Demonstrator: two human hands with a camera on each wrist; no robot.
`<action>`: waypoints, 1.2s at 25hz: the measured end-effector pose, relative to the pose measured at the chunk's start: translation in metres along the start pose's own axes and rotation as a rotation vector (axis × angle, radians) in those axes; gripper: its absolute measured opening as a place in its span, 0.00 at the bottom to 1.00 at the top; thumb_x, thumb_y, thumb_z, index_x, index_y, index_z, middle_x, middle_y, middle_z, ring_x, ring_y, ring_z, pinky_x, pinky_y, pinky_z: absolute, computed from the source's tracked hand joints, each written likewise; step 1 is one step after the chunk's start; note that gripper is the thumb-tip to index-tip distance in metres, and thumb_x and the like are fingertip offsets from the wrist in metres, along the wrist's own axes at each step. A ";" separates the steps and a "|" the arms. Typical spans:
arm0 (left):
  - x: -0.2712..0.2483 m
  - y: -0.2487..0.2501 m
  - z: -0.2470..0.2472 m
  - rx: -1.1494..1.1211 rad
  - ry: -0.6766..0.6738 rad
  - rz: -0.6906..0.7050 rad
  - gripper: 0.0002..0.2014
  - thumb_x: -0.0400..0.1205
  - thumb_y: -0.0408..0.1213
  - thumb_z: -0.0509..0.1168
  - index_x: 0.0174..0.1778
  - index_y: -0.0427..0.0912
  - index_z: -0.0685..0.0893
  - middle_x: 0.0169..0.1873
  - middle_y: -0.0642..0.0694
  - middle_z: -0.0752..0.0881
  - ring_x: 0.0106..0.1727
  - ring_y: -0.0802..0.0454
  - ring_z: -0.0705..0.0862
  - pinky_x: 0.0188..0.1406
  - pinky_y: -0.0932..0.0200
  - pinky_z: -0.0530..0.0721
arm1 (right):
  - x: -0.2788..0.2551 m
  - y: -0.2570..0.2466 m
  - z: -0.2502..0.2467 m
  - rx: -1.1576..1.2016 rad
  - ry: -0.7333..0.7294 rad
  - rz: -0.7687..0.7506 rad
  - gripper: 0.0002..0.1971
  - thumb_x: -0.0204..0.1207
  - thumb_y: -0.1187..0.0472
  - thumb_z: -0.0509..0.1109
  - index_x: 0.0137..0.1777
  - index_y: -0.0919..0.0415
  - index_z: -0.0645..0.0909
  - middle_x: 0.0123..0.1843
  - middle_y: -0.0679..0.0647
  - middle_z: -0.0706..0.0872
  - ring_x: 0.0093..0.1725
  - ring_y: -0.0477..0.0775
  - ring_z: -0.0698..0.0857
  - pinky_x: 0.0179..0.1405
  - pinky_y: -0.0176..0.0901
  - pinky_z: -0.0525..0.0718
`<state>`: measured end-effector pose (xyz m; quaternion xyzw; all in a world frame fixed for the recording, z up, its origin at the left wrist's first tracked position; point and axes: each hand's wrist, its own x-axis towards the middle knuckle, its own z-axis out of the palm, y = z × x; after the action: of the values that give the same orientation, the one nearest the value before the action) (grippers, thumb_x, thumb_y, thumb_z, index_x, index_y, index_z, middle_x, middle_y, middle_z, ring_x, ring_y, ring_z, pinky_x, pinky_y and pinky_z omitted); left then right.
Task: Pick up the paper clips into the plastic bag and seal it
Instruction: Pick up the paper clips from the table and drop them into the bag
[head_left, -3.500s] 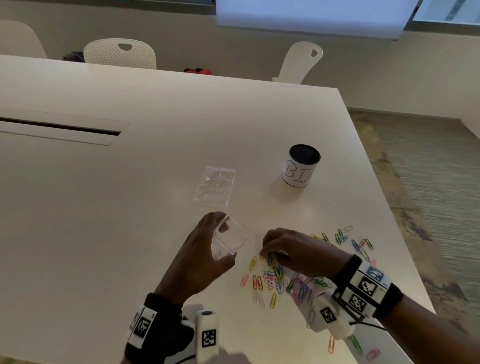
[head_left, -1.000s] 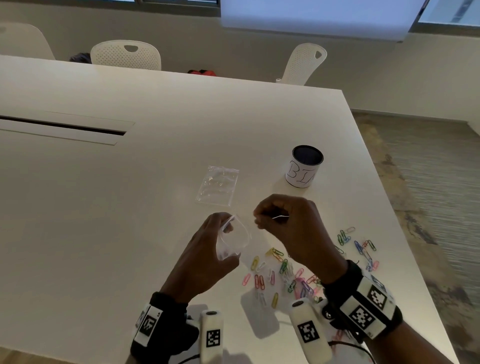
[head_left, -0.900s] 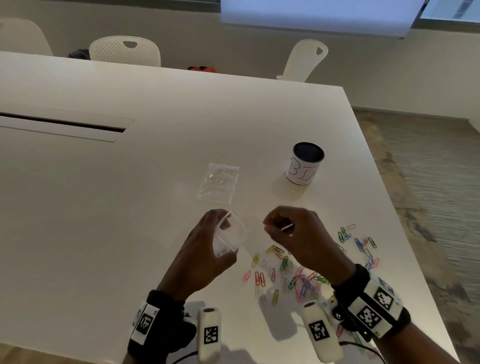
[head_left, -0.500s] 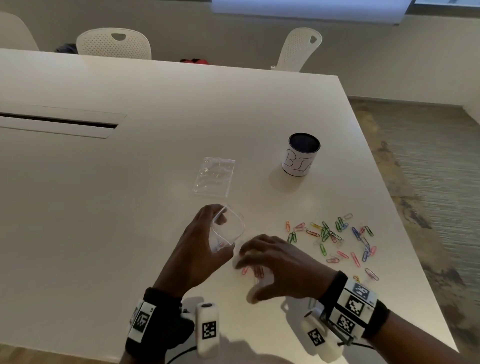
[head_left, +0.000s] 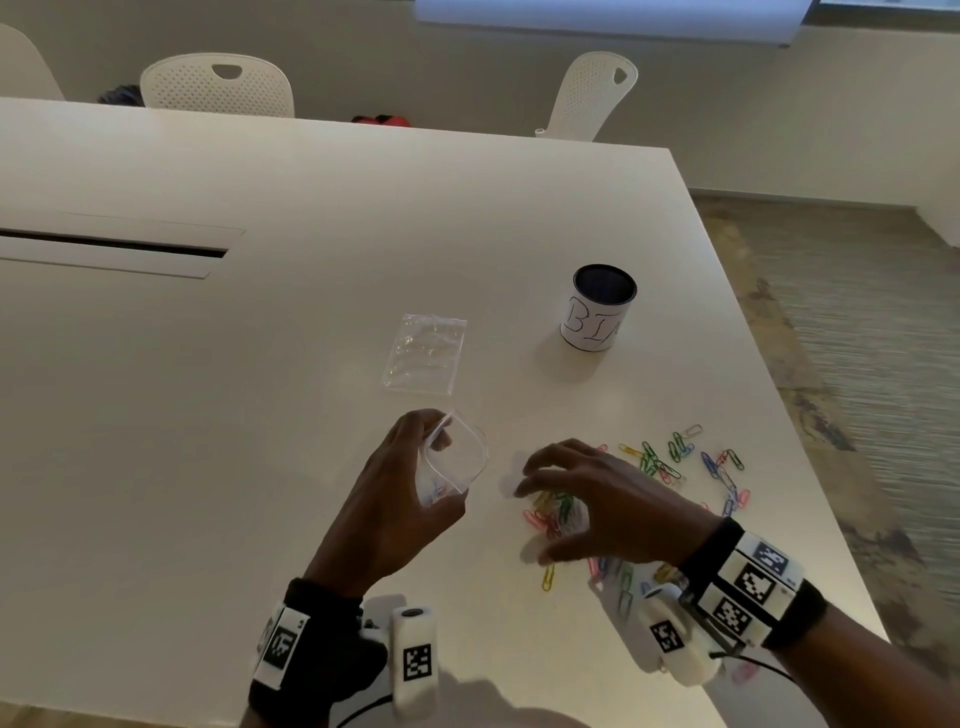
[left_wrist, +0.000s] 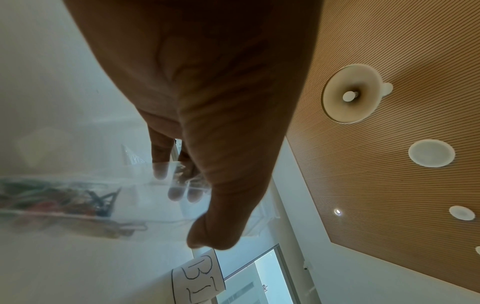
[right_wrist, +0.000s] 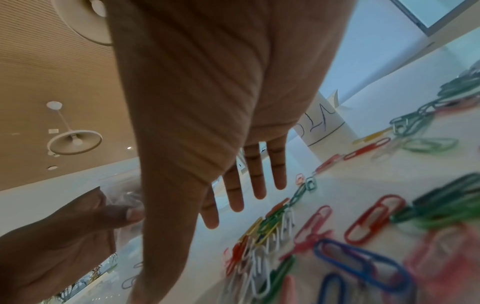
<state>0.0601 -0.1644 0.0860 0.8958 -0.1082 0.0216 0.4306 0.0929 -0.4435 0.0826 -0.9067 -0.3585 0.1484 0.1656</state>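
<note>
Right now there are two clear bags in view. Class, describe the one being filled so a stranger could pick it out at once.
Start at the white table and find the black can labelled in marker. Nearer the person, past the flat spare bag, the left hand grips the bag. Unlike the spare, it is held up off the table, mouth open, with coloured clips inside.

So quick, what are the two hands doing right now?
Left hand: holding the open plastic bag.
Right hand: open, fingers spread over the paper clips, holding nothing.
</note>
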 end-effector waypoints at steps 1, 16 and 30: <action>0.000 0.000 0.001 0.001 -0.005 -0.004 0.31 0.74 0.38 0.79 0.71 0.56 0.73 0.58 0.59 0.81 0.61 0.58 0.83 0.57 0.68 0.80 | -0.001 -0.001 0.000 -0.018 -0.045 0.001 0.38 0.68 0.25 0.71 0.77 0.37 0.73 0.79 0.39 0.72 0.76 0.39 0.69 0.70 0.38 0.73; 0.006 -0.002 0.004 0.018 -0.037 0.003 0.33 0.74 0.40 0.80 0.72 0.58 0.72 0.60 0.62 0.81 0.62 0.68 0.80 0.56 0.71 0.79 | -0.025 -0.007 0.002 -0.169 -0.066 -0.015 0.23 0.83 0.40 0.67 0.77 0.40 0.73 0.76 0.44 0.74 0.70 0.44 0.73 0.63 0.42 0.85; 0.009 0.015 0.022 -0.019 -0.111 0.050 0.31 0.74 0.39 0.78 0.70 0.58 0.73 0.59 0.63 0.80 0.63 0.65 0.80 0.52 0.75 0.78 | -0.024 -0.020 0.002 -0.198 -0.028 0.137 0.15 0.86 0.57 0.69 0.72 0.54 0.80 0.68 0.53 0.81 0.64 0.47 0.82 0.66 0.40 0.84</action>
<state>0.0645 -0.1924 0.0847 0.8884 -0.1546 -0.0183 0.4319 0.0631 -0.4465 0.0927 -0.9387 -0.3109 0.1361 0.0598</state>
